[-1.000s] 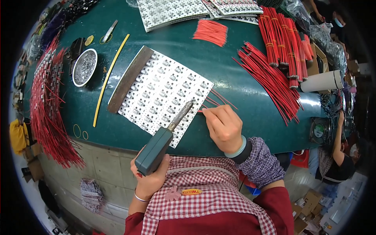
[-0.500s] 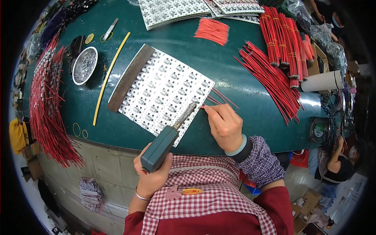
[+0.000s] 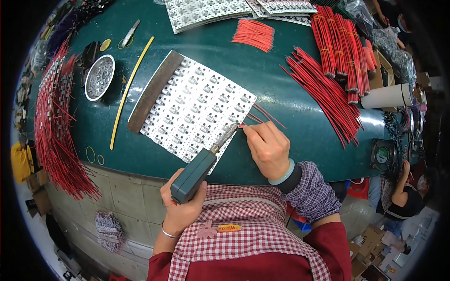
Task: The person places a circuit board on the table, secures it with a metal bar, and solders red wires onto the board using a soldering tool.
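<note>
My left hand [image 3: 184, 206] is wrapped round a dark green soldering gun [image 3: 193, 175]. Its metal tip reaches up to the right edge of a white circuit board panel [image 3: 197, 110], which bears rows of small components. Just beyond that tip, my right hand [image 3: 268, 149] pinches a red wire [image 3: 242, 126] whose end lies at the panel's edge. Two or so more red wires [image 3: 262, 114] stick out from the same edge, farther up. A brown bar [image 3: 156, 91] lies across the panel's left side.
Loose red wires [image 3: 323, 100] and tied red bundles [image 3: 344, 47] lie at the right, near a white cylinder [image 3: 386, 97]. More panels [image 3: 206, 14] are stacked at the back. A white bowl [image 3: 100, 77], a yellow strip [image 3: 131, 93] and hanging red wires [image 3: 54, 126] are left. A co-worker [image 3: 408, 196] sits right.
The soldering gun has shifted slightly right, its tip now nearer the wire in my right hand. My right hand has moved very slightly left and up.
</note>
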A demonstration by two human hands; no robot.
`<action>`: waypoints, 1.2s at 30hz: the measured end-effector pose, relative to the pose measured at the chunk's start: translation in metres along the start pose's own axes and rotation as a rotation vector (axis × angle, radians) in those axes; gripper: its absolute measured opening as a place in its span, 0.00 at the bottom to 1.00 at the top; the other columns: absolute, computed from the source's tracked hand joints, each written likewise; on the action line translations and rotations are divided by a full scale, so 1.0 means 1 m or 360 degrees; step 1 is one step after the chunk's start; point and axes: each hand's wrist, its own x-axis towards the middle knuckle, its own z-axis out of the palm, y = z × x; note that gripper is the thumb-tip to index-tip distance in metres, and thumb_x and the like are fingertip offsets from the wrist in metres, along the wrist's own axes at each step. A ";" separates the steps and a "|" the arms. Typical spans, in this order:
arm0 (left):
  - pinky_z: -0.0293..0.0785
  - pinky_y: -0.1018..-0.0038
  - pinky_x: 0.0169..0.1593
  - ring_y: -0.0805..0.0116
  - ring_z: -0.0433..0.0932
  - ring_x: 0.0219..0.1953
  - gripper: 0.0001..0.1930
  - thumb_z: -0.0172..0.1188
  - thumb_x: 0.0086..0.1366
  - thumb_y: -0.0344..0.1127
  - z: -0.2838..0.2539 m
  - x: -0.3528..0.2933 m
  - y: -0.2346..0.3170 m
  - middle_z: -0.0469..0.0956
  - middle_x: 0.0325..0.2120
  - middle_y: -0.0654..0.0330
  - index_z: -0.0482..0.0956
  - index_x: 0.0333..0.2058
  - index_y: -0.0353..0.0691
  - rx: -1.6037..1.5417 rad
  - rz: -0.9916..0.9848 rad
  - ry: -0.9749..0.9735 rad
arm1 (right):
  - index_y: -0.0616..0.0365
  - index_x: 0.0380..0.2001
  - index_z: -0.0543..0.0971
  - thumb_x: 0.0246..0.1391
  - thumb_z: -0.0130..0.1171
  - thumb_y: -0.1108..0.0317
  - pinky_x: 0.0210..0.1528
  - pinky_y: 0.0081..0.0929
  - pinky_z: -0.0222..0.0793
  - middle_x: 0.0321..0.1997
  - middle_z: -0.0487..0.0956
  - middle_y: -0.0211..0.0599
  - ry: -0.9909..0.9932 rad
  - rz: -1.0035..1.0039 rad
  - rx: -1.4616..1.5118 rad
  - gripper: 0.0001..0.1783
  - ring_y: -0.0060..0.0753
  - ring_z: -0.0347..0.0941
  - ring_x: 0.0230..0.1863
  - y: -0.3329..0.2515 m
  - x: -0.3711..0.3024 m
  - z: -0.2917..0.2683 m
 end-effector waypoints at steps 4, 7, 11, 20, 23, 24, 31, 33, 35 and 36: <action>0.67 0.77 0.27 0.75 0.72 0.23 0.05 0.64 0.53 0.19 -0.002 0.001 0.002 0.74 0.24 0.61 0.78 0.29 0.30 0.0060 -0.0004 -0.0049 | 0.60 0.34 0.80 0.40 0.62 0.75 0.29 0.27 0.70 0.30 0.76 0.30 0.0014 -0.0060 -0.0077 0.13 0.31 0.73 0.32 0.002 -0.001 0.003; 0.67 0.77 0.27 0.75 0.72 0.23 0.05 0.64 0.53 0.19 -0.002 -0.001 0.002 0.74 0.23 0.61 0.78 0.29 0.30 0.0064 -0.0037 -0.0045 | 0.60 0.34 0.81 0.40 0.62 0.75 0.28 0.27 0.69 0.30 0.75 0.30 0.0022 -0.0065 -0.0078 0.13 0.31 0.73 0.32 0.003 -0.002 0.005; 0.67 0.76 0.26 0.75 0.72 0.22 0.05 0.65 0.53 0.20 0.000 -0.001 0.001 0.74 0.23 0.61 0.78 0.29 0.31 0.0052 0.0013 -0.0010 | 0.60 0.34 0.81 0.40 0.62 0.75 0.27 0.28 0.69 0.30 0.75 0.30 0.0023 -0.0068 -0.0085 0.13 0.31 0.73 0.32 0.002 -0.002 0.004; 0.75 0.77 0.32 0.73 0.80 0.28 0.09 0.68 0.53 0.22 -0.006 -0.010 -0.004 0.82 0.29 0.57 0.82 0.35 0.29 0.0004 -0.0004 0.0091 | 0.61 0.33 0.81 0.41 0.67 0.81 0.29 0.31 0.72 0.29 0.77 0.34 0.0014 0.0010 -0.0051 0.11 0.36 0.75 0.29 -0.002 -0.001 0.001; 0.75 0.77 0.32 0.73 0.80 0.27 0.09 0.69 0.52 0.23 -0.006 -0.014 -0.008 0.81 0.29 0.58 0.82 0.34 0.29 0.0030 0.0033 0.0103 | 0.62 0.33 0.81 0.41 0.66 0.82 0.29 0.31 0.71 0.29 0.77 0.34 0.0053 0.0003 -0.0032 0.12 0.37 0.74 0.29 -0.003 0.000 0.000; 0.75 0.77 0.32 0.72 0.80 0.27 0.09 0.69 0.53 0.23 -0.007 -0.015 -0.009 0.81 0.29 0.58 0.82 0.34 0.30 0.0068 0.0040 0.0113 | 0.62 0.33 0.81 0.41 0.66 0.82 0.28 0.31 0.71 0.29 0.77 0.35 0.0100 -0.0039 -0.0017 0.12 0.37 0.74 0.29 -0.003 0.000 -0.001; 0.76 0.76 0.34 0.69 0.81 0.27 0.10 0.70 0.51 0.22 -0.008 -0.020 -0.011 0.82 0.30 0.57 0.82 0.34 0.30 0.0192 0.0117 0.0145 | 0.63 0.34 0.81 0.39 0.66 0.84 0.28 0.30 0.70 0.29 0.77 0.35 0.0047 -0.0026 0.0077 0.14 0.37 0.74 0.28 -0.010 -0.007 -0.002; 0.76 0.76 0.34 0.69 0.81 0.28 0.10 0.70 0.51 0.21 -0.010 -0.019 -0.012 0.82 0.31 0.56 0.82 0.34 0.30 0.0190 0.0128 0.0112 | 0.62 0.33 0.81 0.40 0.65 0.81 0.27 0.29 0.69 0.28 0.75 0.34 0.0055 -0.0037 0.0049 0.13 0.35 0.73 0.28 -0.011 -0.006 0.000; 0.77 0.76 0.34 0.69 0.81 0.28 0.10 0.70 0.51 0.21 -0.011 -0.019 -0.012 0.83 0.31 0.56 0.82 0.34 0.30 0.0188 0.0140 0.0079 | 0.61 0.33 0.80 0.40 0.65 0.78 0.27 0.28 0.69 0.27 0.74 0.33 0.0062 -0.0048 0.0020 0.12 0.33 0.72 0.28 -0.011 -0.007 0.001; 0.76 0.76 0.34 0.69 0.81 0.28 0.10 0.69 0.51 0.20 -0.011 -0.018 -0.011 0.82 0.31 0.56 0.82 0.34 0.30 0.0164 0.0114 0.0076 | 0.61 0.33 0.80 0.40 0.64 0.78 0.27 0.28 0.69 0.27 0.74 0.33 0.0048 -0.0048 0.0029 0.12 0.32 0.72 0.28 -0.011 -0.008 0.001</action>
